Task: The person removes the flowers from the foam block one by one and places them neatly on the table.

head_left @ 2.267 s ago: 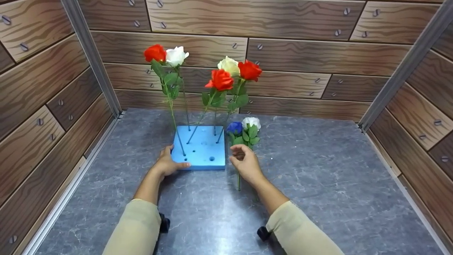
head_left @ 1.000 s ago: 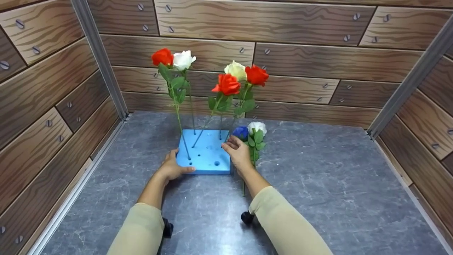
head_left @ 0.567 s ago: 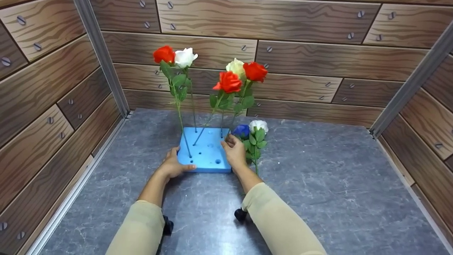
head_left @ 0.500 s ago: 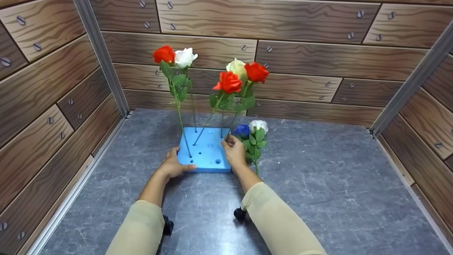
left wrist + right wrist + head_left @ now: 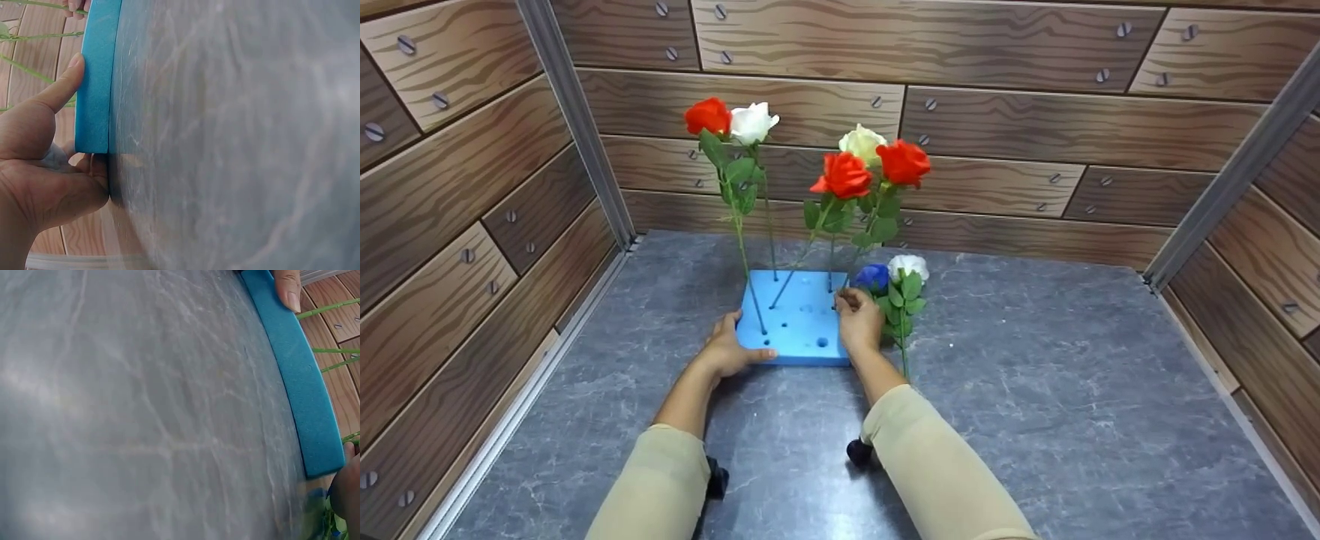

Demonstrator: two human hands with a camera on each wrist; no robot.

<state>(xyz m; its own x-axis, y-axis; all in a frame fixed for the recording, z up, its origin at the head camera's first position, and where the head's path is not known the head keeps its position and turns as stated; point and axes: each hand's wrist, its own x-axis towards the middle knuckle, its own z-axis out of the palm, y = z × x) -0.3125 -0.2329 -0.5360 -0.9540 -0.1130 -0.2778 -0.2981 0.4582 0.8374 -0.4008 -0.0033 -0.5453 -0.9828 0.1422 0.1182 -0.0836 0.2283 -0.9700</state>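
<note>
A blue foam block [image 5: 797,352] with holes stands on the table, several roses upright or leaning in it. My left hand [image 5: 725,351] grips its near left corner, thumb on top and fingers along the side; the left wrist view shows this hand [image 5: 34,180] against the block [image 5: 97,107]. At the block's right edge, my right hand [image 5: 860,324] pinches the low stem of a red rose [image 5: 904,163]; its fingertips partly hide the stem. Another red rose [image 5: 844,175] and a pale yellow rose [image 5: 861,142] are beside it. In the right wrist view, the right hand [image 5: 347,489] is mostly cut off.
A blue rose [image 5: 872,277] and a white rose [image 5: 908,268] lie on the grey table [image 5: 1072,390] right of the block. A red rose [image 5: 707,116] and a white rose [image 5: 752,124] rise from its left side. Wood-patterned walls [image 5: 997,127] enclose the table.
My right hand moved left from beside the lying roses to the block's right edge and took the red rose's stem, which has shifted slightly. The left hand stayed on the block.
</note>
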